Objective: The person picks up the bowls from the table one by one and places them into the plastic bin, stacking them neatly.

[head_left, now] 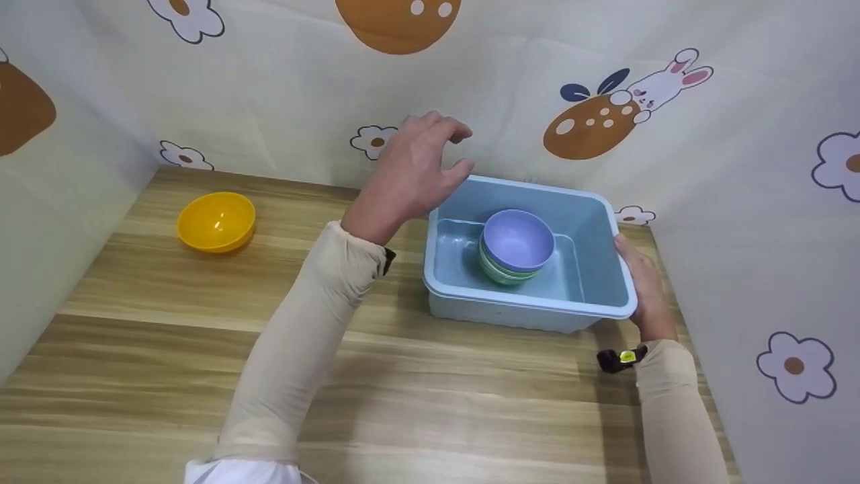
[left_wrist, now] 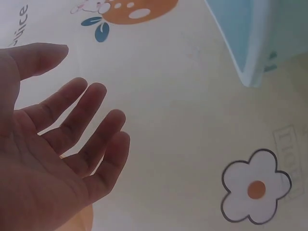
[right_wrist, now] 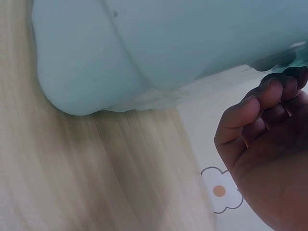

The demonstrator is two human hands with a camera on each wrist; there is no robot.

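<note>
A light blue plastic bin point(head_left: 531, 316) stands at the back right of the table. Inside it is a stack of bowls, a purple bowl point(head_left: 519, 240) on top of green ones point(head_left: 500, 272). My right hand point(head_left: 646, 289) grips the bin's right rim, thumb on the edge and fingers curled beneath, as the right wrist view shows. My left hand point(head_left: 420, 165) is raised by the bin's back left corner, fingers loosely bent, holding nothing; its palm faces the left wrist camera. Away to the left, a yellow bowl point(head_left: 216, 222) sits upright on the table.
The wood-grain table point(head_left: 403, 403) is bounded at the back and sides by a cream curtain point(head_left: 282, 87) printed with flowers, fruit and a rabbit. The bin is close to the back curtain and the table's right edge.
</note>
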